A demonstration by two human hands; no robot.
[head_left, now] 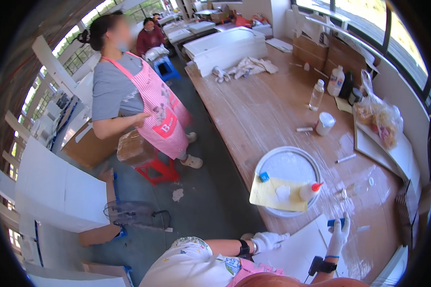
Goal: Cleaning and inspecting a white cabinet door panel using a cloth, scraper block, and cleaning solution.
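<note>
The right hand [339,235], gloved, pinches a small blue scraper [335,222] just past the white board [297,251] on the tabletop [254,115]. It looks light, stiff and thin, best gripped by its edges. The left hand [268,240] rests loosely curled on the board's near edge, holding nothing.

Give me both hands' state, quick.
Left hand: gloved, resting on the white board, holding nothing visible.
Right hand: gloved, shut on a small blue block.
</note>
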